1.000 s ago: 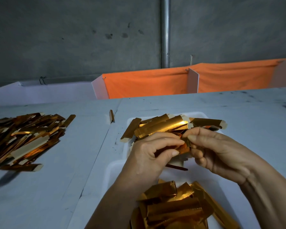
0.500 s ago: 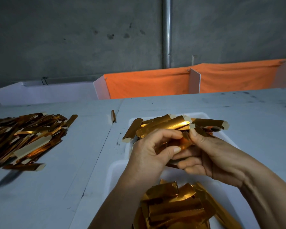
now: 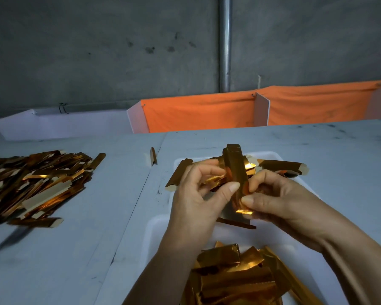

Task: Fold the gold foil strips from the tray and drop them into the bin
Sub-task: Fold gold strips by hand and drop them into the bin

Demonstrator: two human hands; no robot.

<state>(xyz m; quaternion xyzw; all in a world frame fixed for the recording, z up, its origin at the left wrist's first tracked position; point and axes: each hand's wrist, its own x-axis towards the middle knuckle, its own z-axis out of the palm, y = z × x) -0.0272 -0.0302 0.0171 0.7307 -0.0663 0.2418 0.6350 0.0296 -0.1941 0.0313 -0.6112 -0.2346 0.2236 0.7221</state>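
Gold foil strip (image 3: 234,172), pointing toward 12 o'clock over white plastic tray (image 3: 271,155), being pinched by left hand (image 3: 198,194) and right hand (image 3: 277,199) fingers.

We find no writing, labels, brands, numbers or signs that we can read anywhere in this view.

gold foil strips (image 3: 234,172), white tray (image 3: 271,156), orange cloth (image 3: 202,113), grey wall (image 3: 97,51)
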